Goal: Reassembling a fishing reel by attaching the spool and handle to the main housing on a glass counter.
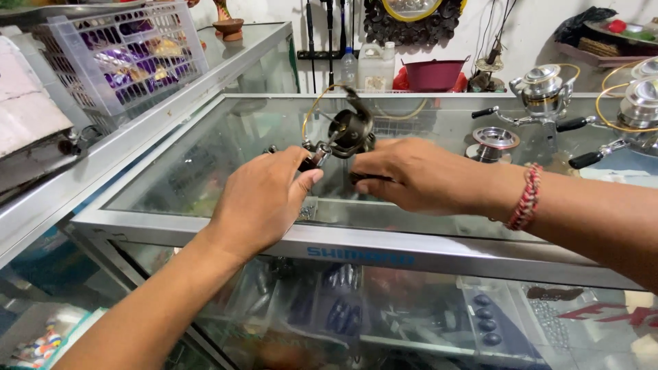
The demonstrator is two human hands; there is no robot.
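A dark fishing reel [348, 130] with a thin yellow line looping from it rests on the glass counter top [219, 144]. My left hand [264, 199] grips the reel's handle end at the left. My right hand [418, 175], with a red braided bracelet [526, 197] on its wrist, closes around the reel's lower body from the right. Parts of the reel are hidden behind both hands.
A silver spinning reel [543, 92] and a loose spool [495, 140] sit at the counter's right, with another reel [637, 103] at the edge. A white plastic basket [130, 51] stands at the back left, a maroon basin [434, 73] behind. Tackle fills the case [384, 315] below.
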